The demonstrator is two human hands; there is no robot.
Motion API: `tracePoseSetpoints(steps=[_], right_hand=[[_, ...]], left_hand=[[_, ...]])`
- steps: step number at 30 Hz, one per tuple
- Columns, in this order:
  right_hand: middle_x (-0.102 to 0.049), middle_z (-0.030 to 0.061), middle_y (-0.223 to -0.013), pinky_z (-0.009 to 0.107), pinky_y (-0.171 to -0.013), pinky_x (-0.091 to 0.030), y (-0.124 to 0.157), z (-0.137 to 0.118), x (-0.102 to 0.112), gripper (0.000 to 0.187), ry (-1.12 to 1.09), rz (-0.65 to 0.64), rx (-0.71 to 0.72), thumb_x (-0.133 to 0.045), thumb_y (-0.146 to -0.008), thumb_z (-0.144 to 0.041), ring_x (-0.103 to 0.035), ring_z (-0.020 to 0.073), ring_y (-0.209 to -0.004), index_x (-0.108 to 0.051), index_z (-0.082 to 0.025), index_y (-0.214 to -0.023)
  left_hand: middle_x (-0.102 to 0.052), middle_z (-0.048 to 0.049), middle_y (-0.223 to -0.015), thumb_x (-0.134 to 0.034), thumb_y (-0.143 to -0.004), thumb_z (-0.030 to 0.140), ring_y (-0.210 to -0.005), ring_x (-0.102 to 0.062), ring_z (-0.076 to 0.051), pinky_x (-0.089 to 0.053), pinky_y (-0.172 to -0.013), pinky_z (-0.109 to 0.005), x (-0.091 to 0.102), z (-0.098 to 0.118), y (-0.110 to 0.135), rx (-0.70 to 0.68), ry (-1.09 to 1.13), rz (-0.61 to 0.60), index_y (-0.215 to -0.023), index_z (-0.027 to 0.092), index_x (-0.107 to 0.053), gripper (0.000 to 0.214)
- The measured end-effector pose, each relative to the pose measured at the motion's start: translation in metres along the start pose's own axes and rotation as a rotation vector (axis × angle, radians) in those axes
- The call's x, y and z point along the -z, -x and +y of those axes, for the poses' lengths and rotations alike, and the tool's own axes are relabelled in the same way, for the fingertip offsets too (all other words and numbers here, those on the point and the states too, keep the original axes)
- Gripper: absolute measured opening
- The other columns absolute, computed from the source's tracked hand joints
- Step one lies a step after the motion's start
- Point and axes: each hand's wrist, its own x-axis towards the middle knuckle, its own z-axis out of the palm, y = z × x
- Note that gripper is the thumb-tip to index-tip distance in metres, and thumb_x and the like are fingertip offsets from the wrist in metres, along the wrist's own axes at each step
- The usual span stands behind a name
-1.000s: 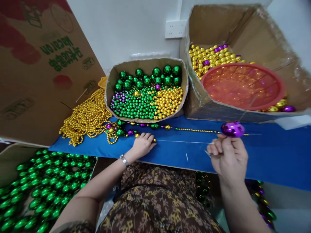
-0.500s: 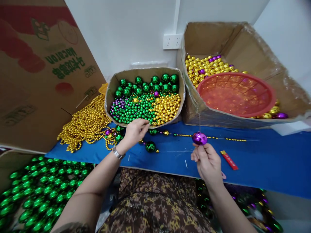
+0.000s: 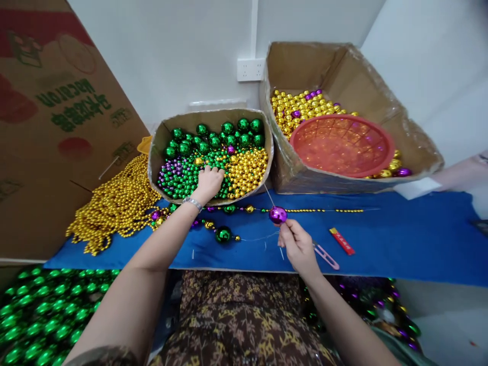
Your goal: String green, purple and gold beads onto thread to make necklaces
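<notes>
My right hand (image 3: 299, 244) pinches a large shiny purple bead (image 3: 278, 215) between thumb and fingers. A thin straight needle or wire (image 3: 269, 195) stands up out of the bead, and a fine thread trails left from near it. My left hand (image 3: 211, 182) is inside the smaller carton (image 3: 153, 175), bent fingers down among the small green beads (image 3: 183, 185); the fingertips are hidden. Below this carton, a strung row of green, purple and gold beads lies on the blue cloth, with a big green bead (image 3: 223, 234) in a second strand.
A larger carton (image 3: 305, 184) on the right holds gold beads and a red basket (image 3: 343, 170). Gold bead strings (image 3: 114, 203) are heaped at left. A pink cutter (image 3: 326, 255) and a red packet (image 3: 342, 241) lie right of my hand. Another person's arm (image 3: 463, 172) shows at far right.
My left hand has moved up from the carton's front edge into the green beads. The view has shifted right, the pink cutter is uncovered, and another person's arm has appeared at right.
</notes>
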Motion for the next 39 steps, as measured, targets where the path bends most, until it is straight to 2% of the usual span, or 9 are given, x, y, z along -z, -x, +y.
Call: tracePoseSetpoints(steps=[4, 7, 9, 11, 14, 17, 29, 36, 39], right_hand=[[-0.05, -0.0042, -0.058, 0.023, -0.053, -0.041, 0.0, -0.001, -0.002, 0.029, 0.084, -0.031, 0.011, -0.044, -0.096, -0.043, -0.052, 0.011, -0.053, -0.06, -0.019, -0.095], [-0.049, -0.004, -0.058, 0.023, -0.053, -0.041, 0.0, -0.002, -0.002, 0.03, 0.158, -0.033, 0.047, -0.042, -0.096, -0.042, -0.052, 0.0113, -0.053, -0.061, -0.019, -0.097], [-0.05, -0.0038, -0.058, 0.022, -0.053, -0.041, 0.001, -0.003, -0.002, 0.029, 0.213, -0.026, 0.078, -0.042, -0.097, -0.041, -0.053, 0.0115, -0.053, -0.061, -0.019, -0.096], [-0.051, -0.0035, -0.058, 0.022, -0.053, -0.041, 0.001, -0.004, -0.003, 0.027, 0.261, -0.017, 0.116, -0.042, -0.097, -0.039, -0.054, 0.0119, -0.053, -0.061, -0.02, -0.094], [-0.056, -0.0022, -0.06, 0.023, -0.056, -0.043, 0.0, -0.006, -0.006, 0.023, 0.329, -0.017, 0.196, -0.043, -0.097, -0.036, -0.055, 0.0127, -0.055, -0.061, -0.021, -0.091], [-0.062, 0.0004, -0.067, 0.025, -0.062, -0.046, 0.0, -0.007, -0.011, 0.022, 0.386, -0.028, 0.275, -0.043, -0.097, -0.032, -0.058, 0.0139, -0.059, -0.062, -0.022, -0.092], [-0.071, 0.0065, -0.085, 0.029, -0.071, -0.051, 0.0, 0.005, -0.014, 0.019, 0.527, -0.01, 0.47, -0.045, -0.096, -0.024, -0.067, 0.0182, -0.074, -0.064, -0.02, -0.099], [-0.072, 0.008, -0.088, 0.03, -0.074, -0.051, 0.002, 0.01, -0.013, 0.024, 0.684, -0.015, 0.486, -0.043, -0.097, -0.024, -0.067, 0.0191, -0.078, -0.066, -0.02, -0.103], [-0.072, 0.0079, -0.083, 0.03, -0.072, -0.05, 0.003, 0.012, -0.015, 0.026, 0.703, -0.021, 0.478, -0.041, -0.097, -0.025, -0.066, 0.0188, -0.075, -0.066, -0.019, -0.101]], left_hand=[[-0.063, -0.0217, -0.104, -0.04, -0.085, 0.007, -0.107, -0.051, -0.038, -0.042, -0.084, -0.05, -0.001, -0.003, -0.001, 0.014, 0.039, 0.038, -0.107, 0.009, -0.064, 0.032], [-0.062, -0.0205, -0.105, -0.046, -0.086, 0.014, -0.108, -0.053, -0.036, -0.043, -0.088, -0.049, 0.002, -0.006, 0.005, 0.064, 0.245, 0.137, -0.106, 0.009, -0.066, 0.028], [-0.064, -0.0161, -0.101, -0.051, -0.085, 0.019, -0.102, -0.057, -0.03, -0.046, -0.089, -0.045, 0.007, -0.006, 0.014, 0.117, 0.575, 0.22, -0.105, 0.011, -0.067, 0.026], [-0.066, -0.0105, -0.093, -0.057, -0.083, 0.025, -0.091, -0.063, -0.023, -0.05, -0.086, -0.041, 0.013, -0.002, 0.029, 0.172, 1.07, 0.229, -0.104, 0.013, -0.067, 0.026], [-0.069, -0.0065, -0.088, -0.068, -0.077, 0.027, -0.084, -0.067, -0.018, -0.054, -0.083, -0.036, 0.022, 0.01, 0.058, 0.234, 1.777, 0.088, -0.102, 0.015, -0.067, 0.028], [-0.071, -0.0076, -0.089, -0.074, -0.074, 0.025, -0.085, -0.069, -0.017, -0.055, -0.084, -0.034, 0.027, 0.025, 0.083, 0.275, 2.093, -0.031, -0.099, 0.015, -0.07, 0.027], [-0.073, -0.0076, -0.093, -0.078, -0.071, 0.024, -0.083, -0.068, -0.016, -0.056, -0.079, -0.029, 0.031, 0.043, 0.104, 0.332, 2.172, 0.006, -0.092, 0.015, -0.074, 0.024], [-0.072, -0.0054, -0.093, -0.079, -0.071, 0.024, -0.083, -0.065, -0.014, -0.053, -0.078, -0.025, 0.032, 0.047, 0.111, 0.208, 1.909, 0.178, -0.096, 0.018, -0.074, 0.026], [-0.072, -0.0047, -0.095, -0.079, -0.071, 0.022, -0.083, -0.064, -0.013, -0.051, -0.076, -0.023, 0.03, 0.053, 0.114, 0.161, 1.852, 0.178, -0.097, 0.019, -0.071, 0.027]])
